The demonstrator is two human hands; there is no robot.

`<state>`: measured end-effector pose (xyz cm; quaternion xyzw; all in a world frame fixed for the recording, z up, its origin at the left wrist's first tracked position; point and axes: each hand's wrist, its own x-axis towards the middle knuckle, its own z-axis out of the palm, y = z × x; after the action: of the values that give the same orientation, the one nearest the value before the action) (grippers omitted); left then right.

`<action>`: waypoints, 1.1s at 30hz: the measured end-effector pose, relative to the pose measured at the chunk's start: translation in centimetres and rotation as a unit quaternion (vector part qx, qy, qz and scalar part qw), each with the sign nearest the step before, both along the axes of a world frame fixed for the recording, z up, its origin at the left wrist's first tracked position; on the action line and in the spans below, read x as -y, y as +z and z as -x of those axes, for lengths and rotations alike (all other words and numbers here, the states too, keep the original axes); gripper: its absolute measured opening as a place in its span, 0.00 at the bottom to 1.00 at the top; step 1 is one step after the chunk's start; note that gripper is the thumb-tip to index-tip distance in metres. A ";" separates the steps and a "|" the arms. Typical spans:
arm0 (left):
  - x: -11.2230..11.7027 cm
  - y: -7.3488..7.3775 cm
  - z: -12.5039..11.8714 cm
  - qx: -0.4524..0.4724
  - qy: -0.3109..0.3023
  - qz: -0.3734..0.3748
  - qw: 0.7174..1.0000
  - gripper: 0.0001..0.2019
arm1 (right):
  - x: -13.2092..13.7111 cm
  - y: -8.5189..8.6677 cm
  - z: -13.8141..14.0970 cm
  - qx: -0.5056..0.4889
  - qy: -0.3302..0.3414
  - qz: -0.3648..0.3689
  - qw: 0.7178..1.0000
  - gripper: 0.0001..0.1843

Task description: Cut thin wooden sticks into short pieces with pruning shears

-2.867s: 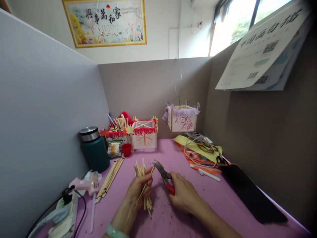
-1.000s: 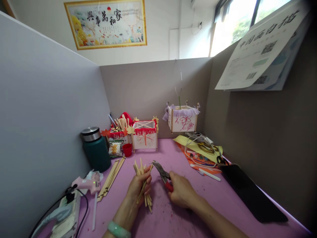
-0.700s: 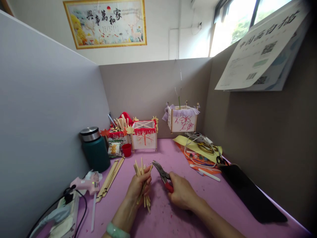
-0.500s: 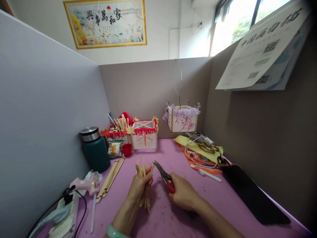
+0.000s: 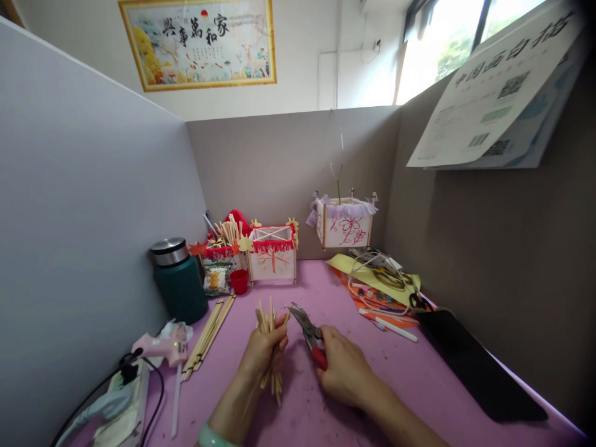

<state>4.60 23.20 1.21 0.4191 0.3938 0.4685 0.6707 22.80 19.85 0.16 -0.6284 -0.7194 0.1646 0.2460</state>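
Note:
In the head view, my left hand (image 5: pixel 263 347) is closed round a bundle of thin wooden sticks (image 5: pixel 275 380), whose ends stick out above and below the fist. One stick's tip leans to the right between thumb and forefinger. My right hand (image 5: pixel 347 366) grips red-handled pliers (image 5: pixel 308 328), their metal jaws pointing up and left, close by that tip. Whether the jaws touch the stick I cannot tell. Left of my left hand, several longer wooden sticks (image 5: pixel 208 338) with dark ends lie on the pink table (image 5: pixel 298 416).
A pink glue gun (image 5: pixel 162 346) and power strip (image 5: pixel 123 403) stand at left, before a green bottle (image 5: pixel 180 285). Behind are a red cup (image 5: pixel 239 282) and a red-fringed paper lantern (image 5: pixel 272 261); a purple-trimmed lantern (image 5: pixel 348 226) hangs right. A black tablet-like slab (image 5: pixel 479 366) lies at right.
Hardly anything differs. My right hand and the pliers have shifted very slightly; the left hand still holds the bundle in the same place.

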 end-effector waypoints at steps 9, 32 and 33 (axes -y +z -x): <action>0.1 -0.1 -0.3 -0.016 -0.005 -0.041 0.999 0.23 | 0.3 0.4 0.3 0.008 0.015 0.012 1.000 0.18; 0.2 -0.1 -0.7 -0.007 -0.009 0.003 1.000 0.26 | -1.6 -0.3 -0.2 -0.004 -0.044 0.019 0.999 0.12; 0.2 0.0 -0.5 0.005 -0.011 0.009 1.000 0.26 | -1.6 -0.3 -0.4 -0.015 -0.040 0.011 0.999 0.14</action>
<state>5.14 23.02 1.18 0.4152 0.3896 0.4597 0.6815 23.18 21.43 -0.13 -0.6568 -0.6881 0.1723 0.2558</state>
